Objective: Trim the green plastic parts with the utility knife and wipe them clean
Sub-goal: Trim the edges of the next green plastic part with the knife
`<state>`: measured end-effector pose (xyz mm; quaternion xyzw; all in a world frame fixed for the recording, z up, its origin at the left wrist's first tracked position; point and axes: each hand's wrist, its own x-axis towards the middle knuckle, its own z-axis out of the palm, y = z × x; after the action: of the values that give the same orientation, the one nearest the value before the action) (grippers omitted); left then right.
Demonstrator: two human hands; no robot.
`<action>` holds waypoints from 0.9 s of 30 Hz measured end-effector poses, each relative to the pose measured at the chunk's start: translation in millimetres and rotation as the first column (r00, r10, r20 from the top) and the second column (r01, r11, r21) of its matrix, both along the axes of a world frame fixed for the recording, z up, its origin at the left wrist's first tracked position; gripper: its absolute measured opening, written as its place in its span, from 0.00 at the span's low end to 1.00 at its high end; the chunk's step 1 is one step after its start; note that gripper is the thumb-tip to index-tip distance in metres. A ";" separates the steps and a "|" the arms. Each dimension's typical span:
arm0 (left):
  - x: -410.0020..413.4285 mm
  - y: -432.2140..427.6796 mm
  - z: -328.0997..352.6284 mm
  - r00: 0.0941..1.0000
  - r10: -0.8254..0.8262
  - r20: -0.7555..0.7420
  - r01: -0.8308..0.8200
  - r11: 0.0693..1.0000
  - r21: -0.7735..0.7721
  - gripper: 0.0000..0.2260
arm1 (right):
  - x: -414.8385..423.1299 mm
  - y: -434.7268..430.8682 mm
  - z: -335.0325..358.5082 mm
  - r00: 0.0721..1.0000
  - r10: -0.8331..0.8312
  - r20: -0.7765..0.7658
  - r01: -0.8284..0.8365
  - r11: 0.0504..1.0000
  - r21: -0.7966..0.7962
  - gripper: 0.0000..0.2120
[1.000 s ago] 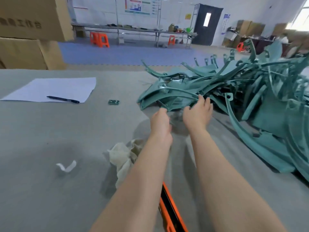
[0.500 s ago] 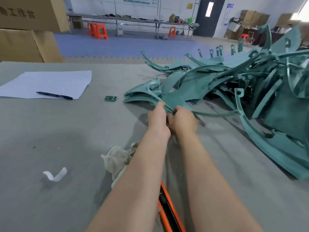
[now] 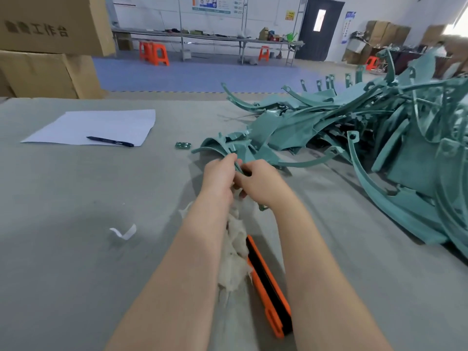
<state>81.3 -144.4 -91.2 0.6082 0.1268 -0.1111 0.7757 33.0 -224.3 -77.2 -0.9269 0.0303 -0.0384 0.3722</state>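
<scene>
Your left hand [image 3: 218,176] and right hand [image 3: 263,184] both clutch one green part [image 3: 249,154] off the two-o'clock pile [image 3: 379,138] — utility knife [image 3: 269,290] and rag [image 3: 234,252] lie at six o'clock, between your forearms.

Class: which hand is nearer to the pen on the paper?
Left. The left hand is right of the pen, nearer the camera; the right hand lies farther right.

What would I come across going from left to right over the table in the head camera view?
In order: sheet of paper → small green piece → left hand → right hand, both gripping one green part → heap of green parts. Left out, since they overlap others: pen, white scrap, utility knife.
</scene>
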 end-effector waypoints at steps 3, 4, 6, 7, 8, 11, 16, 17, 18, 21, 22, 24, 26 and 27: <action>-22.7 13.6 4.2 0.987 -0.011 0.159 -0.011 0.991 0.136 0.10 | -21.1 8.1 1.4 1.000 -0.019 0.025 0.020 0.999 -0.039 0.18; -31.8 18.0 5.0 0.983 -0.028 0.184 -0.005 0.984 0.177 0.10 | -27.3 10.7 -1.1 0.997 -0.055 0.045 0.058 0.996 -0.066 0.18; -50.5 26.9 3.8 0.982 -0.067 0.178 0.028 0.976 0.216 0.11 | -40.4 17.1 -7.3 0.980 -0.169 0.103 0.177 0.981 -0.078 0.19; -59.6 31.2 2.7 0.982 -0.077 0.171 0.040 0.978 0.207 0.11 | -47.2 20.6 -11.0 0.964 -0.224 0.145 0.236 0.969 -0.068 0.18; -69.0 35.2 1.3 0.982 -0.080 0.169 0.048 0.981 0.186 0.10 | -53.3 24.0 -15.8 0.943 -0.268 0.197 0.282 0.958 -0.051 0.17; -89.5 45.8 -5.1 0.984 -0.037 0.172 0.019 0.994 0.110 0.07 | -69.1 33.3 -26.7 0.848 -0.369 0.381 0.353 0.928 0.114 0.14; -114.3 72.7 -1.1 0.993 0.002 0.122 0.024 0.978 -0.208 0.06 | -87.7 48.4 -23.1 0.783 -0.495 0.376 0.068 0.670 0.739 0.16; -117.8 78.9 0.2 0.993 -0.005 0.121 0.035 0.969 -0.245 0.08 | -89.7 49.4 -21.3 0.841 -0.439 0.317 -0.020 0.561 0.828 0.17; -120.2 85.6 0.1 0.992 -0.012 0.126 0.046 0.961 -0.272 0.10 | -91.4 50.9 -19.0 0.900 -0.351 0.259 -0.083 0.445 0.891 0.17; -126.8 102.6 2.1 0.985 -0.022 0.172 0.081 0.935 -0.345 0.13 | -93.7 60.0 -14.7 0.997 -0.040 0.065 -0.055 0.219 0.974 0.17; -127.4 107.4 1.3 0.981 0.005 0.196 0.068 0.930 -0.362 0.13 | -94.9 65.0 -15.0 0.998 0.063 -0.013 -0.001 0.222 0.975 0.17; -127.8 116.1 -1.2 0.965 0.146 0.220 -0.035 0.896 -0.442 0.14 | -98.3 75.3 -18.1 0.959 0.244 -0.143 0.072 0.280 0.957 0.17; -128.3 124.2 -5.7 0.925 0.319 0.207 -0.166 0.827 -0.537 0.10 | -101.7 83.3 -21.5 0.900 0.388 -0.198 0.063 0.336 0.940 0.17; -129.8 127.7 -8.1 0.901 0.382 0.206 -0.219 0.811 -0.542 0.08 | -103.9 86.7 -22.3 0.872 0.444 -0.206 0.034 0.365 0.930 0.17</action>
<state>-48.4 -16.7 -99.3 0.3643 0.0672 0.0805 0.9254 -71.0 -137.6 -99.5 -0.5466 0.0072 0.2359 0.8034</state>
